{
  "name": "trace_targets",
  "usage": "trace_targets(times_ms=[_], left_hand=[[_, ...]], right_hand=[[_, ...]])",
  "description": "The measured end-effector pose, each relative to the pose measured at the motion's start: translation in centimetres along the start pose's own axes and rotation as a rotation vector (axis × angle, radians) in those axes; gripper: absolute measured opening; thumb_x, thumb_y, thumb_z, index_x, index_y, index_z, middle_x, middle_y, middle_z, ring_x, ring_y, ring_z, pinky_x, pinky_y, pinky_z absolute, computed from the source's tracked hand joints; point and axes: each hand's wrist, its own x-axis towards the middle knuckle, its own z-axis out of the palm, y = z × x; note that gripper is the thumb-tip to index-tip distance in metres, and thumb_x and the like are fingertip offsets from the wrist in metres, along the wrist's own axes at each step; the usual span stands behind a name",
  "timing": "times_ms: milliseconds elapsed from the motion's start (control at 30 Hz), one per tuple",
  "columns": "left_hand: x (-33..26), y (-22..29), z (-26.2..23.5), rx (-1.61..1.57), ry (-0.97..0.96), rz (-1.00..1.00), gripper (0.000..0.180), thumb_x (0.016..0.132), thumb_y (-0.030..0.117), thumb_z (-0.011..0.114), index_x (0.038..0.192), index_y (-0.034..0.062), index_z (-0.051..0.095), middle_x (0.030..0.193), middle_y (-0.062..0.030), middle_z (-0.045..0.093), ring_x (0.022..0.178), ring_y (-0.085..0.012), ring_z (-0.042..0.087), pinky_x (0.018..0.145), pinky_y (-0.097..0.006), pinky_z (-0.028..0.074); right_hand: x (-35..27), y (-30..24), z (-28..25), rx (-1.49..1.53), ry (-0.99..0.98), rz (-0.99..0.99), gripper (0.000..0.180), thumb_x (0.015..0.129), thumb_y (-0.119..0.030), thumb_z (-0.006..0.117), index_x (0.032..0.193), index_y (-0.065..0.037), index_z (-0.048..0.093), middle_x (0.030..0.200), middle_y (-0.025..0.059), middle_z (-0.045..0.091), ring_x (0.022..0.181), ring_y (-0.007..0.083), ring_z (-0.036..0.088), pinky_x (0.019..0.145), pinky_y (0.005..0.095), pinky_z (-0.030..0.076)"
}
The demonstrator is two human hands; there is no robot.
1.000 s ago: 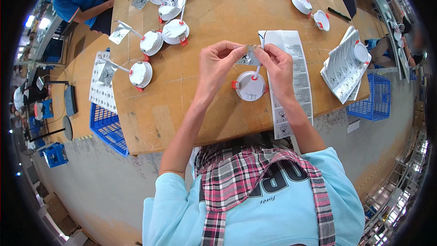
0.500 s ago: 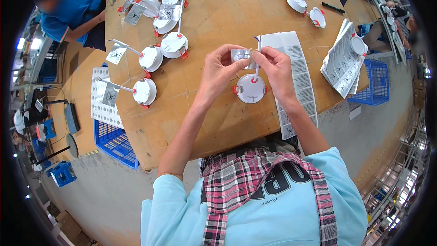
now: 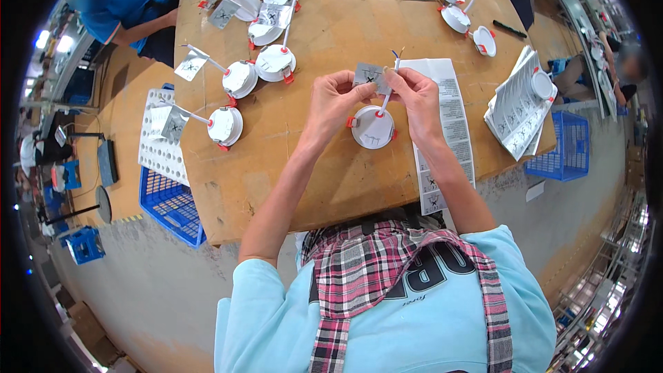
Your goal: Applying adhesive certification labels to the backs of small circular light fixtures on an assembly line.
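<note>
Blue basket (image 3: 168, 202) tucked under the counter's (image 3: 324, 179) left edge. Two round white lamps (image 3: 226, 126) with tagged wires near that left edge, more of them up toward the far left corner. Left hand (image 3: 333, 101) near the middle, fingers pinched on a small grey tag (image 3: 369, 76). Round white lamp (image 3: 373, 127) with red clips flat on the counter just below both hands, close to the near edge. Right hand (image 3: 416, 95) beside the left, fingers pinched on the lamp's thin wire (image 3: 389, 88). Long paper sheet (image 3: 442, 117) under the right wrist. Stack of papers (image 3: 518, 112) by the right edge.
</note>
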Motion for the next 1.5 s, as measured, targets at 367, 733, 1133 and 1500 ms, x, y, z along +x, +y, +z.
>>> trace_targets(times_ms=[367, 733, 1133, 1500], left_hand=[[-1.4, -1.9, 2.1, 0.419, 0.101, 0.422, 0.057, 0.074, 0.010, 0.074, 0.125, 0.0028, 0.050, 0.097, -0.0120, 0.063, 0.096, -0.0234, 0.060, 0.086, -0.032, 0.047], [-1.2, 1.7, 0.1, 0.477, 0.211, 0.708, 0.036, 0.068, -0.008, 0.073, 0.100, 0.0051, 0.062, 0.098, -0.0058, 0.062, 0.087, -0.0168, 0.059, 0.073, -0.029, 0.048], [-0.3, -1.1, -1.2, 0.492, 0.470, 0.429, 0.061, 0.080, 0.004, 0.069, 0.134, 0.0021, 0.040, 0.117, -0.0138, 0.056, 0.105, -0.0219, 0.057, 0.087, -0.034, 0.048], [-2.2, -1.8, 0.1, 0.530, 0.409, 0.283, 0.025, 0.087, 0.003, 0.058, 0.112, -0.0005, 0.057, 0.107, -0.0102, 0.061, 0.096, -0.0192, 0.060, 0.084, -0.030, 0.048]], right_hand=[[-2.1, -2.8, -1.0, -0.299, -0.225, -0.562, 0.014, 0.077, -0.001, 0.069, 0.089, -0.007, 0.068, 0.089, 0.0039, 0.067, 0.088, 0.0179, 0.062, 0.079, 0.0294, 0.047], [-5.8, -5.1, -2.4, -0.829, -0.331, -1.031, 0.027, 0.064, -0.006, 0.074, 0.089, -0.018, 0.073, 0.097, 0.0020, 0.065, 0.095, 0.0223, 0.056, 0.082, 0.0322, 0.048], [0.9, -4.1, 0.0, -0.244, -0.108, -0.280, 0.013, 0.086, -0.004, 0.061, 0.096, 0.002, 0.066, 0.085, 0.0088, 0.067, 0.072, 0.0139, 0.063, 0.068, 0.0275, 0.051], [16.6, -1.0, 2.9, -0.588, -0.112, -0.447, 0.041, 0.086, -0.021, 0.065, 0.119, 0.002, 0.054, 0.112, 0.0159, 0.060, 0.081, 0.0191, 0.065, 0.076, 0.0290, 0.052]])
